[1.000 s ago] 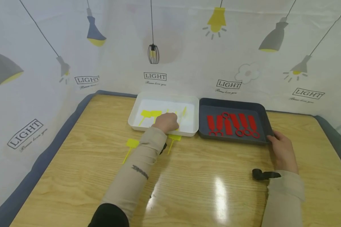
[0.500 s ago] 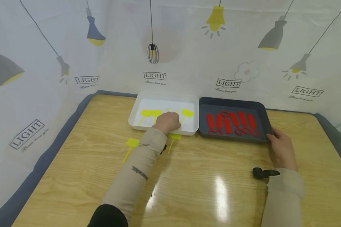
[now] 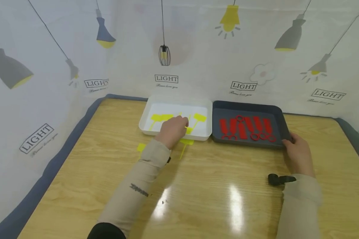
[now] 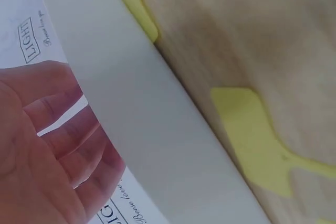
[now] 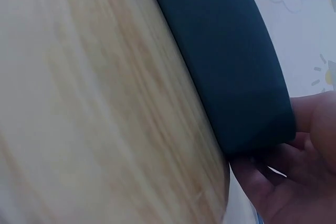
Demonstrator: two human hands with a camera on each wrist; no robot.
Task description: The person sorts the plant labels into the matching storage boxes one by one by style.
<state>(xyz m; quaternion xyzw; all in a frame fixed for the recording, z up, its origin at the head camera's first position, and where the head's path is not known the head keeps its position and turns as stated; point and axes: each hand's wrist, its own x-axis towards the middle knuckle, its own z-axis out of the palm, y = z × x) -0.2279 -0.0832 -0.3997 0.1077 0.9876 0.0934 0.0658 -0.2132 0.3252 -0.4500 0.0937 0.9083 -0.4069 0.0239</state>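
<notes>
My left hand (image 3: 173, 130) is over the front of the white tray (image 3: 143, 122), fingers loosely bent. In the left wrist view its fingertips are hidden behind the tray wall (image 4: 136, 93), and nothing shows in its grasp. Several flat yellow T-shaped plant labels (image 3: 199, 117) lie in the tray, some partly covered by the hand. On the wood in front lie a yellow label (image 3: 186, 142) and another label (image 3: 141, 147), partly behind the sleeve. My right hand (image 3: 299, 154) grips the dark grey tray (image 3: 248, 143) at its front right corner, thumb at the rim.
Several red flat strips with ring ends (image 3: 242, 130) lie in the dark tray, which stands against the white one. Both trays are at the back of the wooden table (image 3: 209, 186), before a lamp-printed cloth (image 3: 197, 49).
A yellow label at the white tray's right, blurred a second ago, now lies flat. My left hand has shifted slightly up and back, baring a label's head. The right hand keeps its hold.
</notes>
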